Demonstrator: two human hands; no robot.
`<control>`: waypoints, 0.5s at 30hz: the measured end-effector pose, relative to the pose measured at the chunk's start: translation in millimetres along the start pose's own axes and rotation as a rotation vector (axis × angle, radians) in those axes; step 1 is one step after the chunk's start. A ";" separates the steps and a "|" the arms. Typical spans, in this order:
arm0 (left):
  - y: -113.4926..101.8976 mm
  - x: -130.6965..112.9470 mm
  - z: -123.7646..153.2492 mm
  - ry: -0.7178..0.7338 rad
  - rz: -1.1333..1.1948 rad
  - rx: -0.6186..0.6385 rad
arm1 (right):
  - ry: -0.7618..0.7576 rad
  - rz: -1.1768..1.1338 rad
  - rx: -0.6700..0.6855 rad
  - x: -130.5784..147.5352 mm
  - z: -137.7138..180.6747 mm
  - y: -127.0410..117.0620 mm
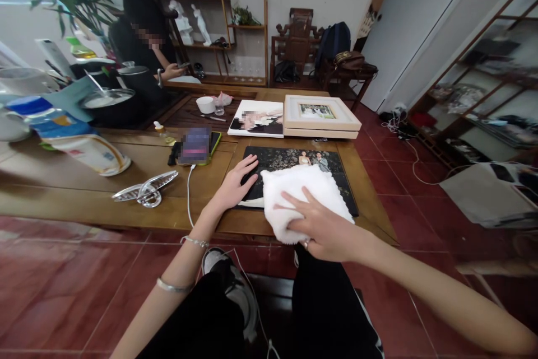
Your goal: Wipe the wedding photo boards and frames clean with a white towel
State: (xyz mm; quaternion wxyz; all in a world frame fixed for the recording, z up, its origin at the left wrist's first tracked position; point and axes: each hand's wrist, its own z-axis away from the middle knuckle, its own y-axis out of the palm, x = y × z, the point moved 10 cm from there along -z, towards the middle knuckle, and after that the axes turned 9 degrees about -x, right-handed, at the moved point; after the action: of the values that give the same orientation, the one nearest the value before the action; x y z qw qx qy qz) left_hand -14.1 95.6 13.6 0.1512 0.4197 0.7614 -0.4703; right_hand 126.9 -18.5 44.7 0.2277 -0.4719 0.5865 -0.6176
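Grips fold of white cloth (325, 185) with right hand (325, 230), spreading other fingers on top. Covers near part of dark photo (286, 158) with cloth. Rests left hand (236, 182), open, on photo's left side. Has photo flat on table's (370, 208) near side; beyond, white-edged picture (258, 127), then cream frame (319, 125) at right.

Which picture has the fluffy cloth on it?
The dark photo panel in front; the white cloth partly covers it. The white panel and cream frame behind have none.

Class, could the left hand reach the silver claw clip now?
Probably yes: the left hand rests open on the wedding photo panel; only a white cable lies between it and the claw clip.
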 end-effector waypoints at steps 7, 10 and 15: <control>0.0 0.0 0.4 0.004 0.003 -0.001 | 0.054 -0.010 -0.087 -41.8 -29.7 -14.8; -0.5 0.9 0.3 0.004 0.000 -0.006 | 0.144 0.042 -0.163 -82.2 -61.4 -23.9; -0.7 1.1 0.4 0.001 0.002 0.000 | 0.217 0.075 -0.253 -118.6 -98.1 -33.4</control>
State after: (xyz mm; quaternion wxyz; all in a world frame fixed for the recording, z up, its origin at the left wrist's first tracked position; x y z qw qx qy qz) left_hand -15.3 95.6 13.1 0.1513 0.4205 0.7612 -0.4700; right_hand 106.0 137.4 51.7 0.1249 -0.4051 0.6978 -0.5774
